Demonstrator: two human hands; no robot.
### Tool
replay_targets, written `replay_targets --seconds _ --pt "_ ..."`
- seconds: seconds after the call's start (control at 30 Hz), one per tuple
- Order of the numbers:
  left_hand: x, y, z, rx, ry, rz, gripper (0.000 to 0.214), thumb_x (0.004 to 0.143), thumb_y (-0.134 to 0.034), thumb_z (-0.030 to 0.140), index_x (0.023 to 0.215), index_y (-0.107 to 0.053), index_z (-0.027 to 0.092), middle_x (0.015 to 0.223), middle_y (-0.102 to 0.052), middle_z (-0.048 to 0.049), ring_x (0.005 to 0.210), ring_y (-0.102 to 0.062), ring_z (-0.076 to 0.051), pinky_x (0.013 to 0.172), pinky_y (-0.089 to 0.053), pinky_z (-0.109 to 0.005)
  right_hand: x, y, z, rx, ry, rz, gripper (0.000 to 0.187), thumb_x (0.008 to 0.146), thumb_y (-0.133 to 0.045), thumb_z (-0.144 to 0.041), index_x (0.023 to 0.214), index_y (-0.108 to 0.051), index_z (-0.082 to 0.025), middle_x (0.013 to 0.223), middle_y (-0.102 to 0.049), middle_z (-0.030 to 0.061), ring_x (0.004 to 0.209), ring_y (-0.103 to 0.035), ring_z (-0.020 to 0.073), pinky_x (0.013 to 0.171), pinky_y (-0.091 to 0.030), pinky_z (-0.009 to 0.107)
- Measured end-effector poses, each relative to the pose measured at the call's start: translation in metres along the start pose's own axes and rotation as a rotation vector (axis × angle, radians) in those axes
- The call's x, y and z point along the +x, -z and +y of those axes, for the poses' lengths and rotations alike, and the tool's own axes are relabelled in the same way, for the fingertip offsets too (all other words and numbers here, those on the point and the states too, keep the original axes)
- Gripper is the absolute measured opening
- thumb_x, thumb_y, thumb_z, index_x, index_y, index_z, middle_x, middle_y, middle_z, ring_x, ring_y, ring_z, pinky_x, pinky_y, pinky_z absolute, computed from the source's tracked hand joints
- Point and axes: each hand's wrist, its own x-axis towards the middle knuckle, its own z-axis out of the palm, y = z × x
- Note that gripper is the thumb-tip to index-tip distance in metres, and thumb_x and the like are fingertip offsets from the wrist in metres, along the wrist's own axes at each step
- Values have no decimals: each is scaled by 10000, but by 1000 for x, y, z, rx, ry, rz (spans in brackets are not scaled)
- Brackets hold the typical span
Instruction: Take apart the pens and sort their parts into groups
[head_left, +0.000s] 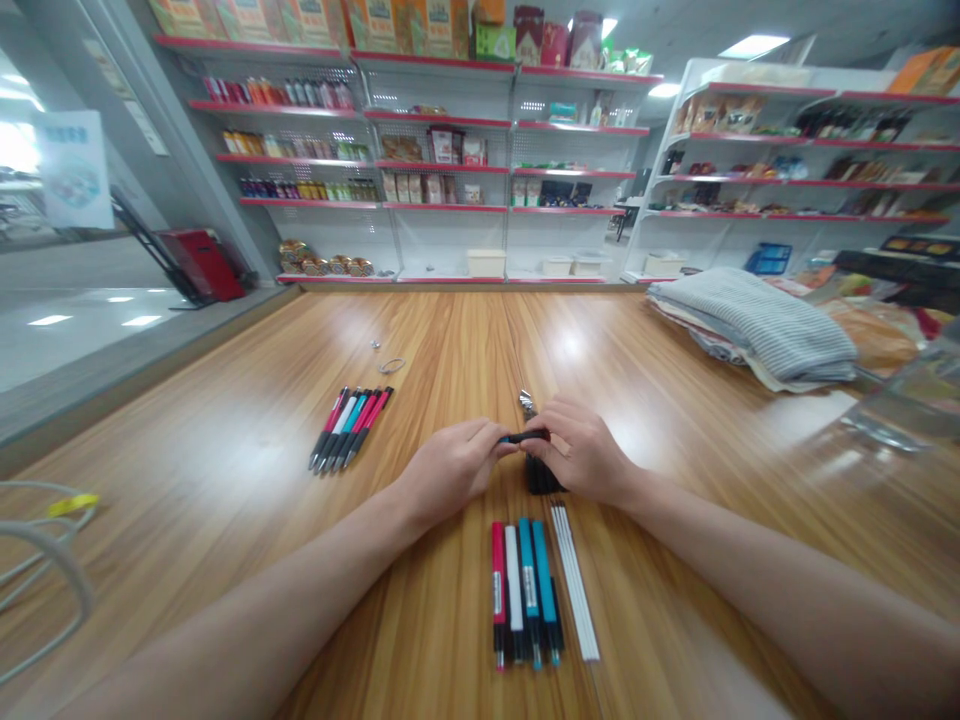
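Note:
My left hand (463, 462) and my right hand (589, 450) meet over the table, both closed in a pinch. Between them is a short black pen part (529, 436), with a bit of blue near the left fingertips. Under my right hand lie several black pen grips (541, 478), partly hidden. Small silver pen tips (526, 400) lie just beyond. Closer to me are several pen barrels (528, 570) in pink, white and blue, side by side. White ink refills (576, 585) lie to their right. Off to the left, several whole pens (349, 430) form a slanted row.
A metal ring (391, 366) and a tiny silver piece (375, 345) lie beyond the whole pens. Folded striped cloth (757, 320) is at the right, near a clear container (911, 400). White cable (45, 560) loops at the left edge. Stocked shelves (442, 122) stand behind the table.

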Motion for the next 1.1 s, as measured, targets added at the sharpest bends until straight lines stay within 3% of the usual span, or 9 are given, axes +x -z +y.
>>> replay_targets --seconds 0.2,0.33,0.43,0.63,0.77,0.9,1.1 --pt "1 2 -1 -2 22 -15 211 937 -437 290 825 -557 159 742 -591 -31 664 -544 -123 613 -415 -241 -1 2 1 7 -55 22 168 883 -537 -268 744 -585 -186 666 -566 34 680 -495 168 660 -401 321" --pt "0 1 -1 -27 28 -9 202 939 -433 297 870 -568 163 759 -598 -32 685 -555 -126 626 -422 -242 -1 4 -1 55 -41 45 63 857 -562 -246 868 -587 -189 797 -595 57 784 -534 186 717 -435 333" --pt "0 1 -1 -37 38 -13 207 940 -433 306 889 -573 163 781 -605 -37 711 -563 -133 645 -427 -249 -1 4 -2 91 -79 59 73 873 -542 -242 897 -594 -198 793 -596 46 755 -544 168 696 -451 314" --pt "1 0 -1 -53 39 -1 200 939 -438 308 901 -573 166 774 -600 -31 696 -559 -126 634 -422 -243 -2 1 -2 158 -80 101 248 857 -556 -235 1104 -561 -211 839 -610 45 820 -569 178 770 -481 336" --pt "1 0 -1 -52 24 2 197 938 -442 302 881 -567 161 776 -599 -30 696 -552 -123 639 -417 -244 -2 1 -2 193 -113 106 206 885 -510 -226 1082 -572 -215 793 -608 32 766 -579 157 747 -486 309" --pt "0 -1 -1 -46 45 6 199 936 -444 305 882 -574 163 756 -588 -26 682 -548 -123 626 -416 -243 -3 1 -1 186 -80 105 338 842 -578 -246 1174 -522 -216 882 -618 49 833 -575 176 779 -473 334" --pt "0 0 -1 -46 27 3 194 937 -436 301 874 -561 168 769 -596 -34 694 -556 -127 630 -423 -244 -3 -1 -2 213 -88 91 367 853 -552 -235 1215 -492 -222 883 -618 49 827 -575 174 769 -473 331"
